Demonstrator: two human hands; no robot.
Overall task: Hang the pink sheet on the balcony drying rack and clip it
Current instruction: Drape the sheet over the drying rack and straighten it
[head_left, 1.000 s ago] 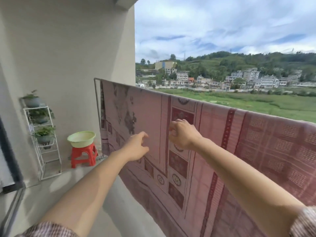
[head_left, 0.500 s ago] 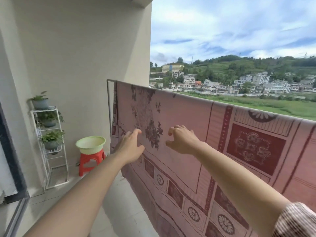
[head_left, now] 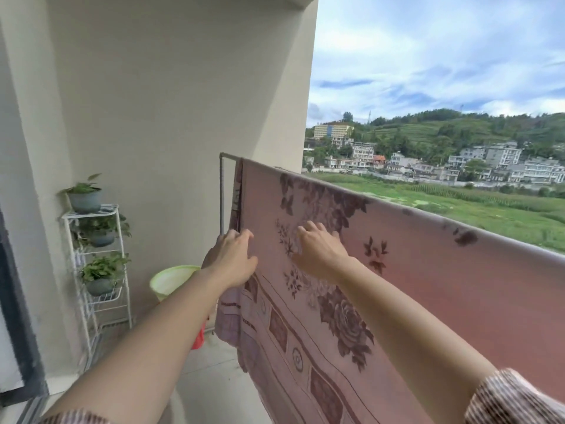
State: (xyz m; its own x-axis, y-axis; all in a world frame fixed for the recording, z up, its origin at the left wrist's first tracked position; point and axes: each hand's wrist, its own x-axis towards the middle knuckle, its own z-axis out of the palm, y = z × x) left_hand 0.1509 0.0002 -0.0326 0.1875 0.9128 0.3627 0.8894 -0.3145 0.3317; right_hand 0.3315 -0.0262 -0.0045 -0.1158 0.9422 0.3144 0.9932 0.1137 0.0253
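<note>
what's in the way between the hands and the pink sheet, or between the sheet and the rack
Nothing visible. The left hand is at the left edge of the pink sheet and the right hand lies on its face. The sheet already drapes over the top bar of the drying rack.

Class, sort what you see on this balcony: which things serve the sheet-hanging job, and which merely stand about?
In the job: pink sheet, drying rack, left hand, right hand.
Standing about: plant shelf, potted plants, green basin, red stool.
</note>
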